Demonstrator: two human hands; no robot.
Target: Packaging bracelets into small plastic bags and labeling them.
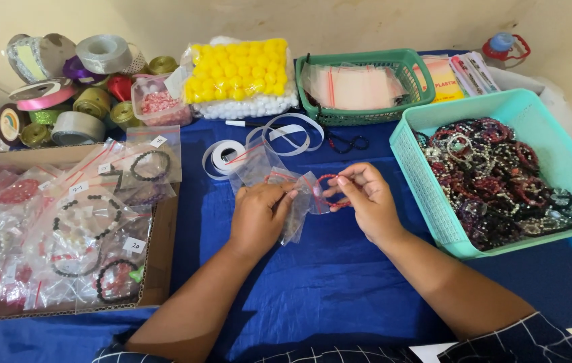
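1. Head view: my left hand (259, 214) is pinching a small clear plastic bag (297, 196) between closed fingers, above the blue cloth (339, 282).
2. My right hand (365, 200) is gripping a red bead bracelet (329, 189) at the bag's mouth, fingers curled on it.
3. I judge I'm bagging it; next I'm needing the mouth held wide.
4. The turquoise basket (434, 202) of bracelets is sitting just right.

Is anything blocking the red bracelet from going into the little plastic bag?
Nothing visible is. The right hand holds the red bracelet right at the clear plastic bag, which the left hand grips. No other thing lies between them.
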